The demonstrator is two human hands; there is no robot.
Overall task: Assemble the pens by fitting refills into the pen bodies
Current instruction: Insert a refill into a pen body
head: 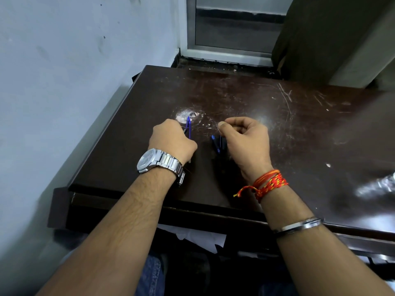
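My left hand (171, 139), with a steel watch on the wrist, is closed around a few thin blue pen parts (188, 127) whose pointed tips stick up past the knuckles. My right hand (245, 139), with red threads on the wrist, is curled with thumb and fingers pinched together; whatever it pinches is too small to make out. Just below its fingers, small dark blue pen pieces (217, 143) lie on the dark brown table (277, 129), partly hidden by the hand. The two hands are a short gap apart.
The table's top is scratched and glossy, and its left edge (102, 137) runs close to a pale blue wall (64, 71). A window frame (230, 48) stands behind the table. White paper (198, 236) sits under the front edge. A blurred shiny object (378, 184) lies at far right.
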